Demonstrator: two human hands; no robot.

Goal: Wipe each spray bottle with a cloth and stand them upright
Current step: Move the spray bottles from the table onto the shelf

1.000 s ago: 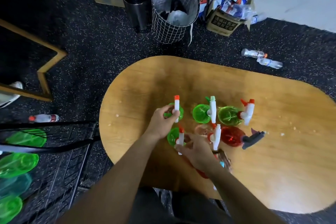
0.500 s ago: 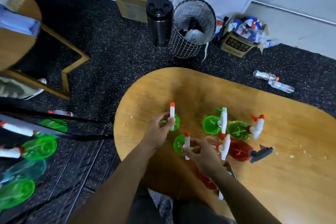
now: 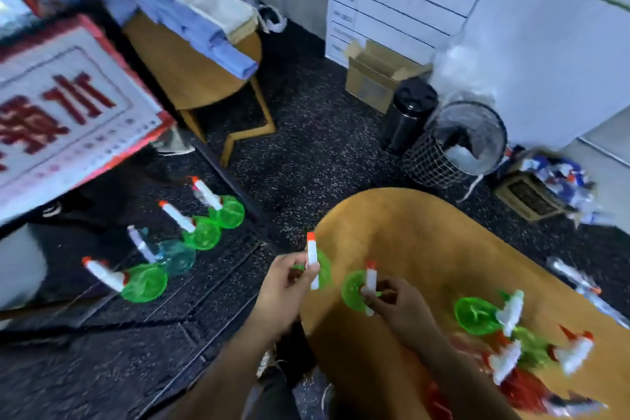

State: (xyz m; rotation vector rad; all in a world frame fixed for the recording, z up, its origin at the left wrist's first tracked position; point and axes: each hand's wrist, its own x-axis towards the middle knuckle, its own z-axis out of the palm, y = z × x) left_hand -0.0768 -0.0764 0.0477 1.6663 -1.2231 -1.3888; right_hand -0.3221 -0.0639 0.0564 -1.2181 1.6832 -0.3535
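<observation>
Each hand's fingers curl closed around a green plastic spray bottle's white nozzle: left hand [image 3: 284,286] on the left bottle [image 3: 315,266], right hand [image 3: 395,300] on the nearer bottle [image 3: 358,290], over the wooden surface [image 3: 426,242].

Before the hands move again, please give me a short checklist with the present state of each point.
1. Left hand grips the spray head of one green bottle: ok.
2. Right hand grips the spray head of a second green bottle: ok.
3. Both held bottles are over the wooden table: ok.
4. Both held bottles are upright: ok.
5. A cloth is in either hand: not ok, none is visible.
6. Held bottles are already wiped: cannot tell.
</observation>
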